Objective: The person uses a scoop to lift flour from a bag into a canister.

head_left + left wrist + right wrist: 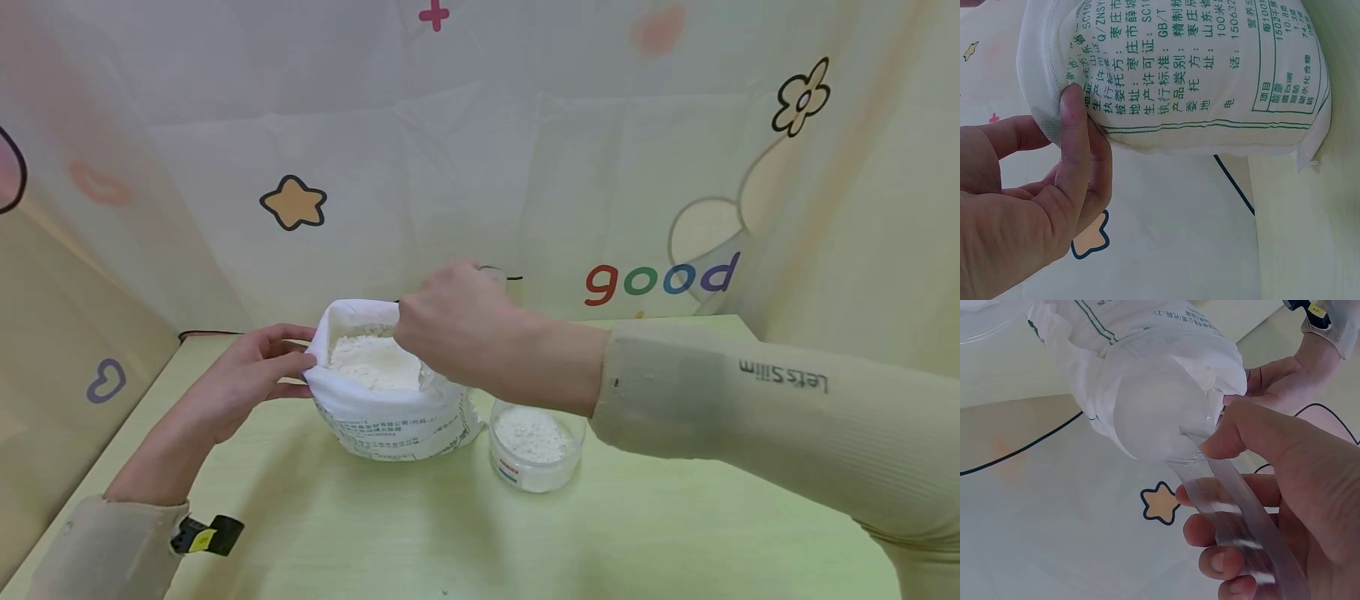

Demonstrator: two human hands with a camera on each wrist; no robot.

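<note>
A white cloth flour bag (390, 429) with green print stands on the table, its mouth folded outward. White flour (363, 358) fills it near the rim. My left hand (251, 367) pinches the folded rim on the left side, thumb and fingers on either side of the cloth (1047, 125). Over the right part of the mouth, my right hand (465, 329) grips the handle of a clear plastic scoop (1229, 506). The scoop's rounded bowl reaches into the bag opening in the right wrist view; the hand hides it in the head view.
Just right of the bag, a clear round tub (536, 479) holds a mound of white flour. The pale green table (360, 533) ends at a patterned curtain (480, 167) behind. A black strap with a yellow label (210, 536) is by my left cuff.
</note>
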